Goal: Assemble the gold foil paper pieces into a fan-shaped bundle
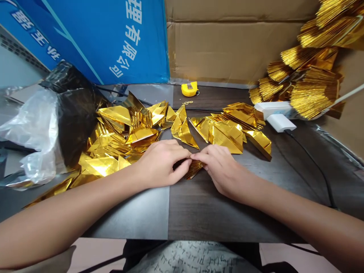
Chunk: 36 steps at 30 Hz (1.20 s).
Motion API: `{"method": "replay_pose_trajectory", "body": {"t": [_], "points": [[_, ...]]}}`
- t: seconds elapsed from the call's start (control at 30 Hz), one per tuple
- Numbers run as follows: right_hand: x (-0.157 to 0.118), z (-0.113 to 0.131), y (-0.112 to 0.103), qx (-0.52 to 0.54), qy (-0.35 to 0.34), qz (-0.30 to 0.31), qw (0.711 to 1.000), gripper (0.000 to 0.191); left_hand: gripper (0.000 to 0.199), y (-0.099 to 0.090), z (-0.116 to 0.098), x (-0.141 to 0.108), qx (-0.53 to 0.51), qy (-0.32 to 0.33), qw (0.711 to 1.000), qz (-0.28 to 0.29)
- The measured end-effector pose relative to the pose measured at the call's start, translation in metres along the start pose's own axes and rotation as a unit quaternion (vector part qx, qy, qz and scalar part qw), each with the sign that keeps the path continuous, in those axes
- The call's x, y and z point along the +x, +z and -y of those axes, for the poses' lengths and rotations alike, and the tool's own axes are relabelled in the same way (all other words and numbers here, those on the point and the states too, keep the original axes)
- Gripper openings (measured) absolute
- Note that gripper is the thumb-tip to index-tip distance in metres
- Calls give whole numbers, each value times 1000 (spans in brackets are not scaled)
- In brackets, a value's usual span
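Note:
My left hand [167, 161] and my right hand [216, 165] meet at the middle of the desk, fingertips pinched close together. Between and below them shows a small pleated piece of gold foil paper [194, 169], mostly hidden by the fingers. Both hands are closed on it. Just beyond my left hand lies a heap of folded gold foil pieces [108, 144]. A single folded gold piece [182, 127] rests ahead of the fingertips. Past my right hand sits another group of folded gold pieces [227, 136], lying against one another.
A yellow tape measure [189, 89] stands near the cardboard [222, 49] at the back. At right are a white power strip with a plugged charger [281, 123], its black cable, and hanging bundles of pleated gold foil [313, 91]. Black and clear plastic bags [76, 113] fill the left.

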State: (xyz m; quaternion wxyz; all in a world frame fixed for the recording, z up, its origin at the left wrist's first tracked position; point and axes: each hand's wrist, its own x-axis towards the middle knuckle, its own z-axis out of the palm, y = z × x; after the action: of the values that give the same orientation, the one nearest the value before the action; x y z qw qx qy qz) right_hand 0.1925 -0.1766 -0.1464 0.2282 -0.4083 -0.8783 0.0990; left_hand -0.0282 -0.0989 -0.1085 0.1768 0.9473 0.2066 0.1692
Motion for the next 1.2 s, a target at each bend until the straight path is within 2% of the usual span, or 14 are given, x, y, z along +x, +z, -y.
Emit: {"method": "replay_pose_trajectory", "body": {"t": [0.13, 0.3, 0.43, 0.6, 0.8, 1.03, 1.13, 1.2], "points": [[-1, 0, 0, 4, 8, 11, 1000, 57, 26, 1, 0, -2, -7, 16, 1000, -21], [-1, -1, -2, 1, -6, 22, 1000, 54, 28, 4, -3, -2, 60, 47, 997, -24], [1, -2, -2, 1, -5, 27, 1000, 53, 32, 5, -8, -3, 96, 47, 994, -13], [2, -2, -3, 4, 6, 29, 1000, 54, 30, 5, -10, -5, 77, 9, 996, -34], [3, -1, -6, 41, 14, 39, 998, 41, 32, 7, -7, -6, 52, 27, 998, -14], [3, -3, -5, 42, 9, 53, 998, 42, 22, 11, 2, -3, -14, 20, 999, -33], [4, -3, -5, 41, 8, 52, 998, 40, 22, 10, 2, -3, -23, 20, 999, -17], [5, -3, -6, 45, 8, 51, 998, 40, 21, 3, 1, -1, -17, -6, 1000, 9]]}}
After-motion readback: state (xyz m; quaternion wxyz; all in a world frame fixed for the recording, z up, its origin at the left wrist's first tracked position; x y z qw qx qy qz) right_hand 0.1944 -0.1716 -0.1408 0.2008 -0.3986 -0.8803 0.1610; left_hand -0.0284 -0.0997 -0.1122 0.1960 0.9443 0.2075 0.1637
